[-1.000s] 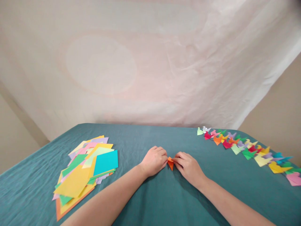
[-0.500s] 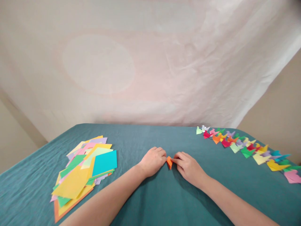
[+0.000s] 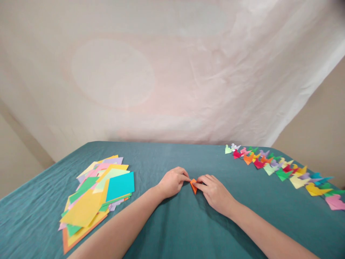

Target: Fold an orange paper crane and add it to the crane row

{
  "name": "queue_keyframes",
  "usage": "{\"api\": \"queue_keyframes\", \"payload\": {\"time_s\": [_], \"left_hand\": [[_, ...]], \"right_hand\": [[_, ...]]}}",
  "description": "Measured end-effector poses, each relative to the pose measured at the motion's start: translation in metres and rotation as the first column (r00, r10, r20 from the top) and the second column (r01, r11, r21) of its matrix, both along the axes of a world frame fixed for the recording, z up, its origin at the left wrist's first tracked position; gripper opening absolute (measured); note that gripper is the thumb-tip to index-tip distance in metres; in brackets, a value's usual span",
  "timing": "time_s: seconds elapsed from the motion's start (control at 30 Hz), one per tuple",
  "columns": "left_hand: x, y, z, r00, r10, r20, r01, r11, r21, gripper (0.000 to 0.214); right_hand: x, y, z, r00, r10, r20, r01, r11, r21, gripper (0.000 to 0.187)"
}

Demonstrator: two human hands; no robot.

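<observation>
A small piece of orange origami paper [image 3: 193, 187], folded to a narrow kite-like shape, lies on the cloth between my two hands. My left hand [image 3: 174, 182] is at its upper left edge, index finger reaching to the corner and the other fingers curled. From the other side, my right hand [image 3: 214, 190] has its thumb and forefinger closed on the paper's right edge, covering part of it. The paper's point faces toward me.
On the left lies a loose pile of coloured paper sheets [image 3: 83, 208], a blue sheet [image 3: 120, 186] on top. Several folded paper birds [image 3: 283, 174] stand in rows along the right side of the green-covered table [image 3: 167, 230]. A pale cloth [image 3: 172, 79] hangs behind.
My left hand has shifted slightly, its index finger now straighter toward the paper's corner. The right fingers have moved left, further over the orange paper, which has turned a little.
</observation>
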State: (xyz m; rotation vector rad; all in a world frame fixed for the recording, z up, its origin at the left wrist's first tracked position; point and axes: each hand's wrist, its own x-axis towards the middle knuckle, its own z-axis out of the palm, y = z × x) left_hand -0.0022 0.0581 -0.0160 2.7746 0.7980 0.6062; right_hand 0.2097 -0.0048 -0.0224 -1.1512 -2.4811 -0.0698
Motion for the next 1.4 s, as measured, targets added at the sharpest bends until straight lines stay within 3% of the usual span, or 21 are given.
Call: {"api": "queue_keyframes", "payload": {"time_s": [0.67, 1.03, 1.4], "left_hand": [[0.0, 0.002, -0.003, 1.0, -0.016, -0.022, 0.015, 0.999, -0.03, 0.044], [0.0, -0.001, 0.008, 0.98, -0.041, -0.194, 0.062, 0.993, 0.105, 0.035], [0.0, -0.004, 0.016, 0.949, -0.032, -0.314, 0.098, 0.975, 0.197, 0.032]], "right_hand": [[-0.003, 0.0, 0.012, 0.99, 0.016, 0.138, -0.008, 0.998, -0.06, 0.038], [-0.009, -0.004, 0.017, 0.962, -0.011, 0.274, 0.013, 1.0, -0.006, 0.038], [-0.007, -0.008, 0.021, 0.969, -0.003, 0.249, 0.026, 0.996, -0.09, 0.043]]}}
